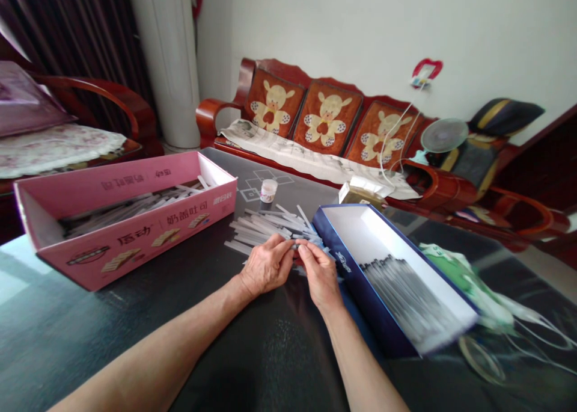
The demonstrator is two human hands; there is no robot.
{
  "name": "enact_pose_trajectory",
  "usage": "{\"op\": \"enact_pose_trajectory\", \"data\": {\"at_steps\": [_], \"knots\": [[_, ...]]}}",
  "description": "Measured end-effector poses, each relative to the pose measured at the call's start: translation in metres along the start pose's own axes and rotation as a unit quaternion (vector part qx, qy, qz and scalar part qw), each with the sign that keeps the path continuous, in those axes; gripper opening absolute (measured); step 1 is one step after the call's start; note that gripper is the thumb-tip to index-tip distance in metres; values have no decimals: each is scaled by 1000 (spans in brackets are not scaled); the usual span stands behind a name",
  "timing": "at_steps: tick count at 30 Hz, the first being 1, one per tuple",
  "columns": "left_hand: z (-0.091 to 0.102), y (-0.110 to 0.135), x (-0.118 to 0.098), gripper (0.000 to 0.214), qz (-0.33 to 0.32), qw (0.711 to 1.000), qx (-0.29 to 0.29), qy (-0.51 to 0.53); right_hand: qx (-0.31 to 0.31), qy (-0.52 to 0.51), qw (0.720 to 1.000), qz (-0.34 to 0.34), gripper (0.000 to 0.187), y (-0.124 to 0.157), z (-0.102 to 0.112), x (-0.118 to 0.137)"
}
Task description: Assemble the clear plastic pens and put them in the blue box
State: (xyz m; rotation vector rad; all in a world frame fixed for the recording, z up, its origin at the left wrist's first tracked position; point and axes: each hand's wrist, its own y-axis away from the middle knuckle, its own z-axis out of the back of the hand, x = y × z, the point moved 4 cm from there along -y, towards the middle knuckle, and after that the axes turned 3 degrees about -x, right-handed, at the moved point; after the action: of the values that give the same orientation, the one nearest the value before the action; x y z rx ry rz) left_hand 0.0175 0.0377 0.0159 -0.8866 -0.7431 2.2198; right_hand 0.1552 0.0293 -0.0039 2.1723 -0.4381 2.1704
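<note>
My left hand [265,267] and my right hand [319,273] meet over the dark table [135,334], fingertips pinched together on a thin clear plastic tube from the loose pile of tubes [265,225] just beyond them. A blue-sided box [396,273] with a white inside lies right of my right hand, with several dark-tipped tubes lined up in it. A long pink carton [126,219] at the left holds more clear tubes.
A small white jar [268,190] stands behind the pile, and a small tan box [360,190] behind the blue box. A green and white bag [460,273] with cords lies at the right. A red wooden sofa [324,117] and a fan [444,135] stand beyond.
</note>
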Motion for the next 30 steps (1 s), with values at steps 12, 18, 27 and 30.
{"op": "enact_pose_trajectory", "data": {"at_steps": [12, 18, 27, 30], "knots": [[1, -5, -5, 26, -71, 991, 28, -106, -14, 220, 965, 139, 31, 0, 8, 18], [1, -5, -4, 26, -66, 993, 23, -93, -31, 260, 950, 171, 30, 5, 8, 23], [-1, -5, -5, 28, -83, 992, 29, -86, -33, 318, 930, 181, 38, 6, 6, 24], [0, -5, -4, 27, -75, 993, 25, -93, -27, 296, 934, 198, 27, 7, 6, 25]]}}
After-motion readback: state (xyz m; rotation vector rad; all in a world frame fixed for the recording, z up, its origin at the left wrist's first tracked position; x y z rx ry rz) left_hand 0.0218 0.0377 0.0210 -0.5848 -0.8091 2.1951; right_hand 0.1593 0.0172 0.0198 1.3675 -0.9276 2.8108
